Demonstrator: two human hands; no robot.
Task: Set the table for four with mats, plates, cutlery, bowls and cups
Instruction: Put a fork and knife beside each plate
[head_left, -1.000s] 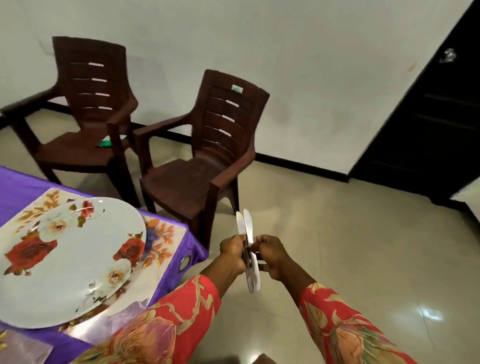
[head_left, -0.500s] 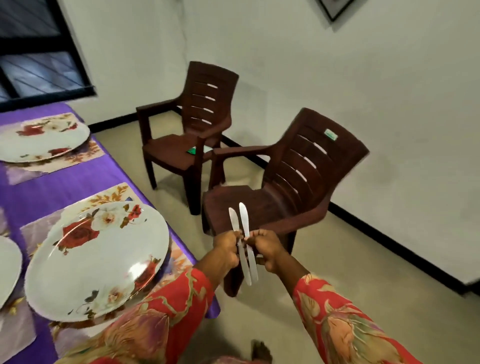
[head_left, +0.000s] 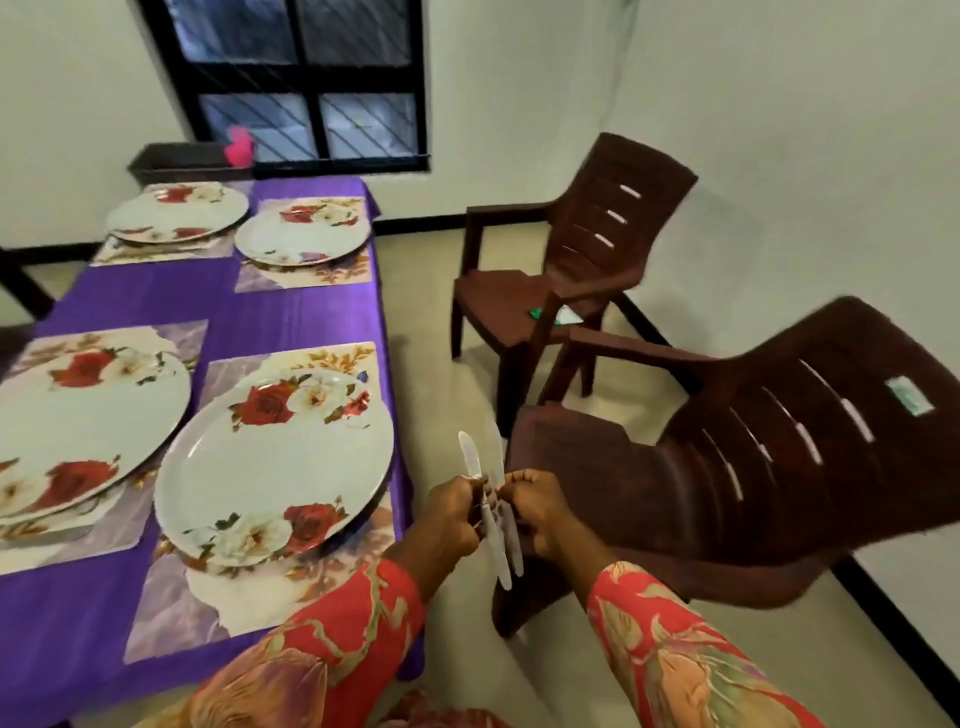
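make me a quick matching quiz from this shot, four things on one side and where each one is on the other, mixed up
Things:
1. knives
2. pink object
3. green item
4. nearest plate

Places:
A. on the far chair's seat
B. on the mat at the table's near right corner
C. held in both hands, off the table
D. on the ledge below the window

Pairs: 1-C, 2-D, 3-A, 4-B

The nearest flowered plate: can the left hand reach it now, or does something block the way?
Probably yes. The plate lies just left of the left hand with nothing between, but both hands grip white knives, so the left hand is not free.
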